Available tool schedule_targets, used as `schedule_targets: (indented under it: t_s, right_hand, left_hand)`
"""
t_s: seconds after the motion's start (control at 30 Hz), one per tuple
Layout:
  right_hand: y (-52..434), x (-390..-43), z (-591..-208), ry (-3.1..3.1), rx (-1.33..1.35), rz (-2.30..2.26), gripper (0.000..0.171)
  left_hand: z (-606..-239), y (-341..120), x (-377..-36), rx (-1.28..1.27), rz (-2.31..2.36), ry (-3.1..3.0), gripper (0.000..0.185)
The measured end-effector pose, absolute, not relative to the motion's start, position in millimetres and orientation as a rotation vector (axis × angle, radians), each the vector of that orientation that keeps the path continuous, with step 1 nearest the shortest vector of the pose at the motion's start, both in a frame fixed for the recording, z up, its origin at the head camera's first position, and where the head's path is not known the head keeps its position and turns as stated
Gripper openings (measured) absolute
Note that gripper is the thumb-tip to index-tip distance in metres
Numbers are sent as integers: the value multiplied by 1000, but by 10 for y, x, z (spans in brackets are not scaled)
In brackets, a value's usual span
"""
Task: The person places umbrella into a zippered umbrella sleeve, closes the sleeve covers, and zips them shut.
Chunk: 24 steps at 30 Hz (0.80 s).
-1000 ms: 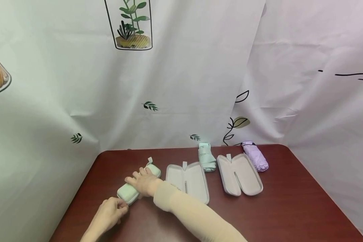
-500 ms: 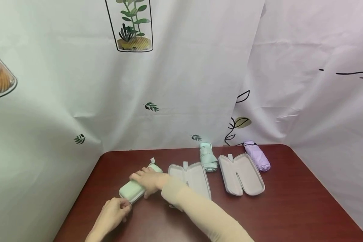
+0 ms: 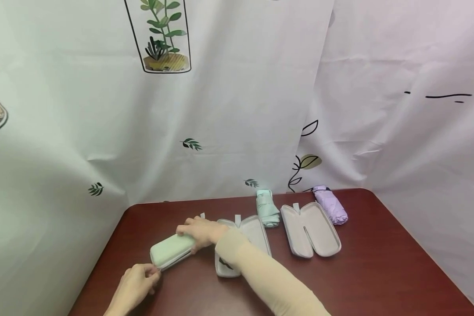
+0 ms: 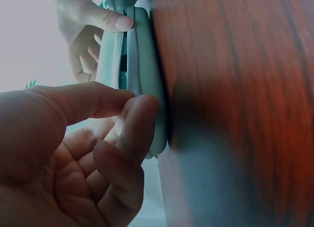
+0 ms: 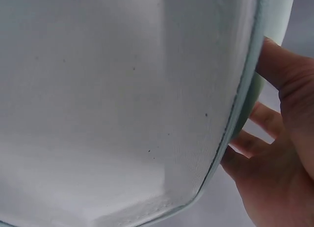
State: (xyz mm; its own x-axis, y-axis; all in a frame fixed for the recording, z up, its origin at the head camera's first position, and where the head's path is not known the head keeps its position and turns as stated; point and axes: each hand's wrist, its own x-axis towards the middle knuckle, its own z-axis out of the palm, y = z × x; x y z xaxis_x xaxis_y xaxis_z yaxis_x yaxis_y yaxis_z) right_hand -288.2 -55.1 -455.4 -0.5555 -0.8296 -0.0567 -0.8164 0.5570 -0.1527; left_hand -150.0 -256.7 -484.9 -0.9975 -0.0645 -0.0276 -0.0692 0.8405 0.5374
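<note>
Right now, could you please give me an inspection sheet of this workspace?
Surface: dark red table.
Job's things: mint case, nearly closed, lying on the table.
Clutter: two open grey cases, a folded mint umbrella, a folded lilac umbrella.
Grippers: left hand pinches the mint case's near end; right hand grips its far end.
Cables: nothing seen.
Surroundings: white curtain with plant prints.
</note>
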Motion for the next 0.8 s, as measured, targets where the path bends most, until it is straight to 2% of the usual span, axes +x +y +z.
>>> schedule_targets:
  t_s: [0.8]
  right_hand:
    - [-669, -2685, -4589, 2877, -1095, -115, 55]
  left_hand:
    - [-4901, -2318, -1670, -41, 932, 3076, 21]
